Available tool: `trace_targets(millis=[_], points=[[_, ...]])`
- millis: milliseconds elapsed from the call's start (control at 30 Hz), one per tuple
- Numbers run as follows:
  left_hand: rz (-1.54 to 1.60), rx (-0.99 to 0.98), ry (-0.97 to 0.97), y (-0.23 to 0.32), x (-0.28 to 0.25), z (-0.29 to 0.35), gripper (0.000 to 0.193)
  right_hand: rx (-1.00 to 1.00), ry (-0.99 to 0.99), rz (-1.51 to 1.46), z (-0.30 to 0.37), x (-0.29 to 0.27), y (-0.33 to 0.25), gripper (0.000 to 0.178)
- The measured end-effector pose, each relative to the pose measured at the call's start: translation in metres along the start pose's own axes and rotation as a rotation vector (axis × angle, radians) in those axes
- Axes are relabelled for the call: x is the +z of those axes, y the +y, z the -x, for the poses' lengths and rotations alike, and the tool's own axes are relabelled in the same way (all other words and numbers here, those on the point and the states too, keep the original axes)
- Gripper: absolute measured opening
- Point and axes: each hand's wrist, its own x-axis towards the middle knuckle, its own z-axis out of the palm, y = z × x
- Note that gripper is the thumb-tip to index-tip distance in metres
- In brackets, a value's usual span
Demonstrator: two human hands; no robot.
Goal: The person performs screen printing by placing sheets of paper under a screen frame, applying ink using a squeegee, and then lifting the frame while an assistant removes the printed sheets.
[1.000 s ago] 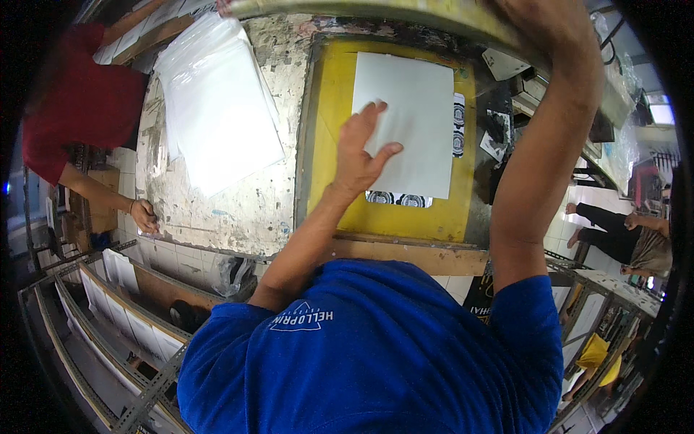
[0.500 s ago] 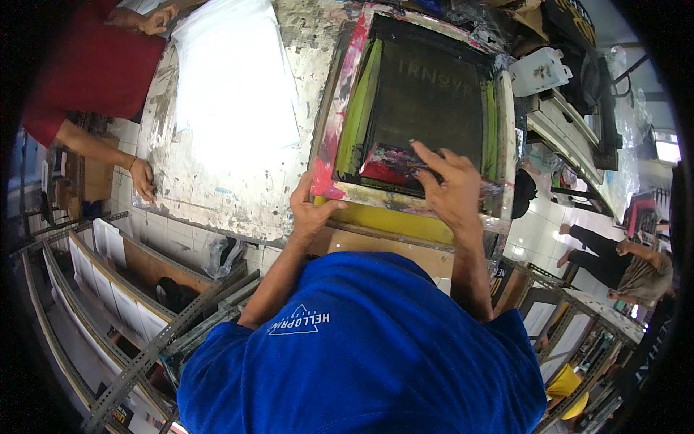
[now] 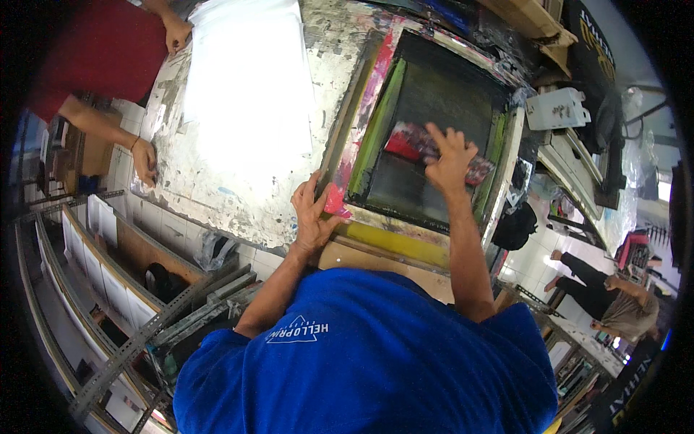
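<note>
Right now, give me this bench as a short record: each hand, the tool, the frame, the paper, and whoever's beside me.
Left hand: left hand at the near left corner of the screen frame
Right hand: right hand on the squeegee
Tool: squeegee, red-stained, slanting across the dark mesh
Frame: paint-smeared, above a yellow board
Paper: white sheets stacked on the stained tabletop, left of the frame
Nearby: co-worker in red, at the left, one hand by the table's edge

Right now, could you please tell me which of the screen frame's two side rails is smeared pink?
The left rail, with the left hand at its near end; the right rail looks mostly white.
</note>
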Motion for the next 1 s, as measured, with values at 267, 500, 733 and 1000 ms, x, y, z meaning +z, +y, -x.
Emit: trace_targets(millis=[267,500,733,1000], points=[[0.032,-0.023,-0.025,0.001,-0.003,0.001,0.084,-0.020,0.099,0.092,-0.124,0.027,0.072,0.084],[0.070,-0.011,-0.021,-0.001,-0.002,0.000,0.084,-0.042,0.030,0.110,-0.197,0.030,0.120,0.080],[0.078,0.002,-0.021,0.000,-0.006,0.001,0.086,-0.114,0.091,-0.087,-0.231,0.015,0.131,0.060],[0.150,-0.042,-0.019,0.011,-0.009,-0.003,0.087,0.189,-0.006,-0.461,-0.202,-0.030,0.120,0.065]])
